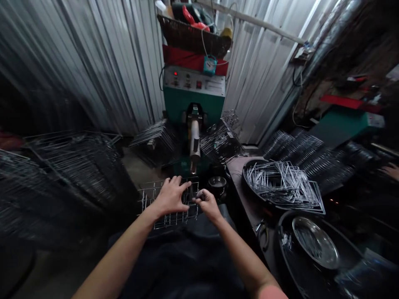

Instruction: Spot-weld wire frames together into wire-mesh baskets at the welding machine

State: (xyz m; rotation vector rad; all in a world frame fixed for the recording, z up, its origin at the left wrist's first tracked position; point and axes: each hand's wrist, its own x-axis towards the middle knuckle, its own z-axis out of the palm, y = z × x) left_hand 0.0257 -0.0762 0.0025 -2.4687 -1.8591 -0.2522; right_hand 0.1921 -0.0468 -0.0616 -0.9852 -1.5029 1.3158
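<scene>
A wire rack of crossed metal rods lies in front of me, close above my dark-clothed lap. My left hand is spread over its upper middle, thumb and index finger apart, touching the wires. At the rack's right edge is my right hand, its thumb and fingers closed in a pinch. Something small and dark shows at those fingertips, too small to name. Just beyond the rack stands a green machine with a metal electrode arm pointing down towards it. A small metal bowl sits right of the rack.
Stacked wire racks fill the left side; more wire frames flank the machine. On the right bench are a black tray of bent wire frames, pliers and a steel bowl. Another person's hand shows far right.
</scene>
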